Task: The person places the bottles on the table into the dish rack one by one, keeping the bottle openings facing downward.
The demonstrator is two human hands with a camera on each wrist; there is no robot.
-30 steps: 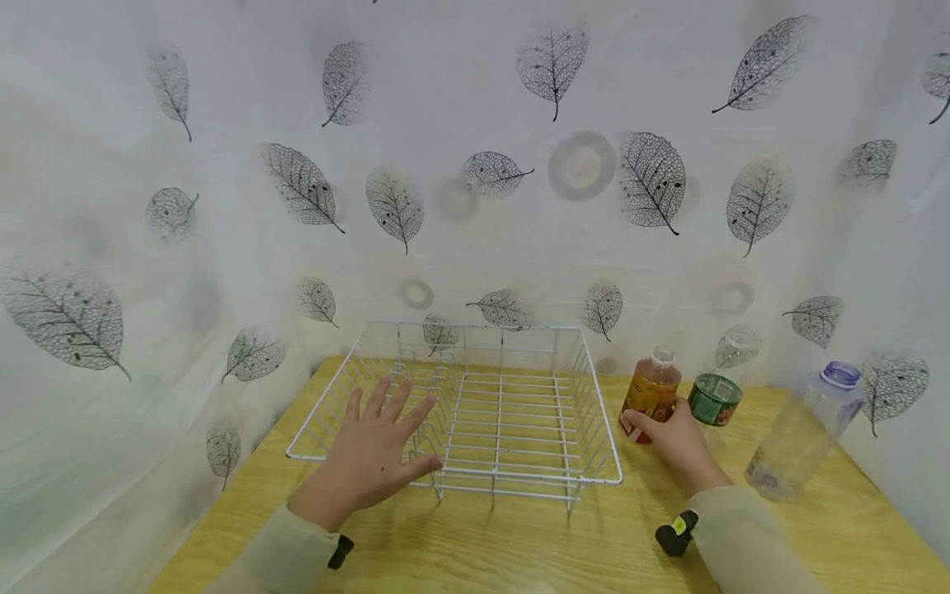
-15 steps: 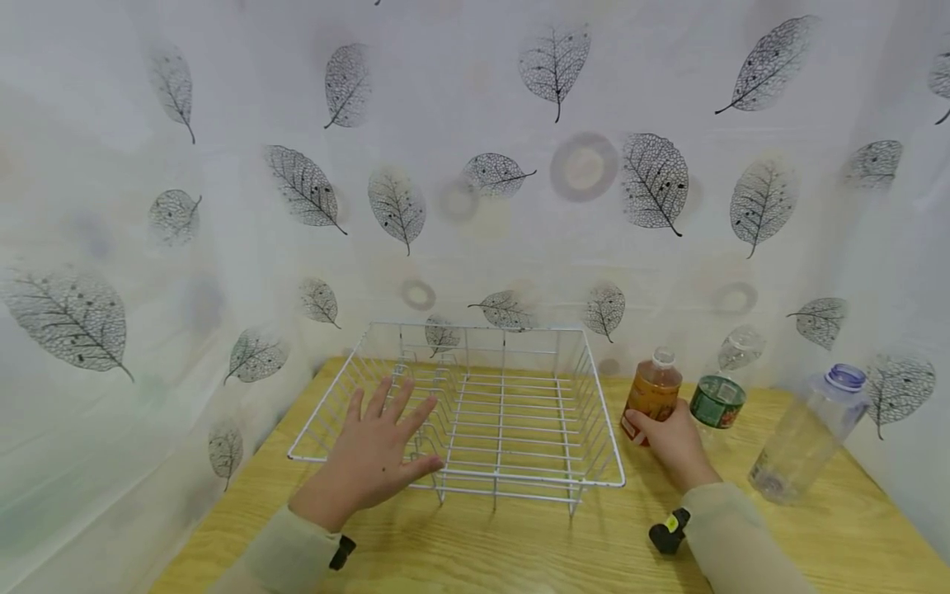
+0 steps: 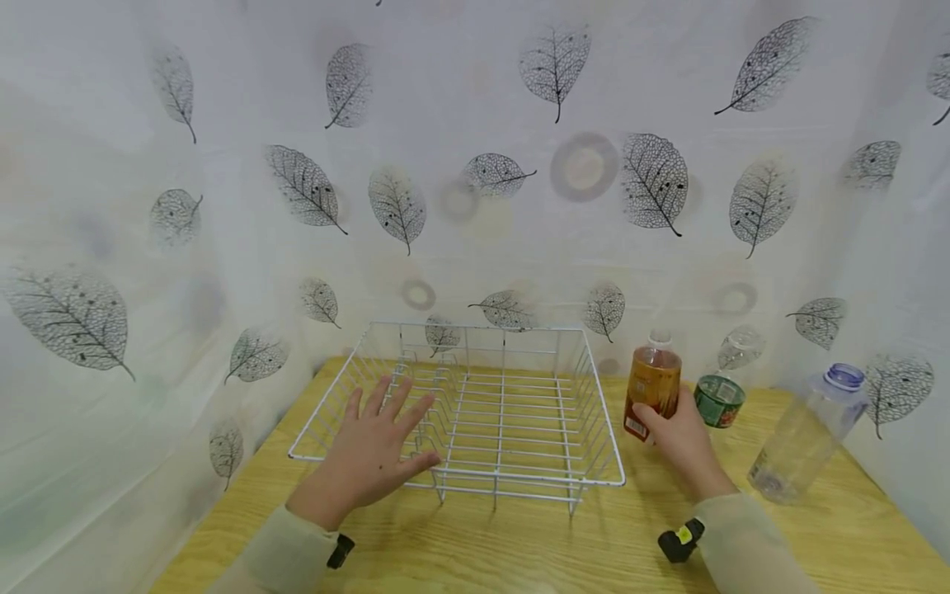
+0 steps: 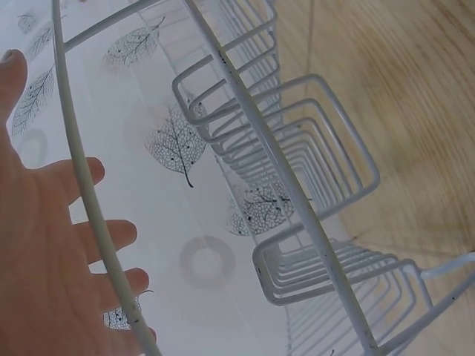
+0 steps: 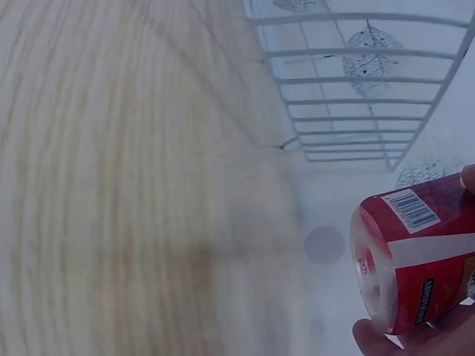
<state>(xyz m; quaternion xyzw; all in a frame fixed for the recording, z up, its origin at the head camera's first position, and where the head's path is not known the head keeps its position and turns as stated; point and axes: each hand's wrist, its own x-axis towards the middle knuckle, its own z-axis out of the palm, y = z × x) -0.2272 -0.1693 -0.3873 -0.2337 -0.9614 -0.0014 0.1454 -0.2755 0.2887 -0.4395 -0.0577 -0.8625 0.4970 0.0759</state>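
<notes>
My right hand (image 3: 683, 441) grips a plastic bottle (image 3: 653, 384) with an orange and red label around its lower body, thumb across the front. In the right wrist view the bottle's base (image 5: 371, 271) shows, raised off the wooden table, with fingertips (image 5: 371, 340) under its side. Spread fingers and thumb mark my left hand (image 3: 374, 454), held over the front left of a white wire dish rack (image 3: 497, 474). From the left wrist, the rack's rim wire (image 4: 89, 200) crosses in front of those fingers, and nothing is held there.
Right of the gripped bottle stands a clear bottle with a green label (image 3: 720, 402). Farther right, a larger clear bottle with a purple neck (image 3: 801, 437) leans in view. A leaf-print curtain (image 3: 460, 247) hangs behind the wooden table (image 3: 416, 549).
My right hand has lifted the orange and red bottle slightly, and it now stands more upright in the head view. The left hand and the rack have stayed put.
</notes>
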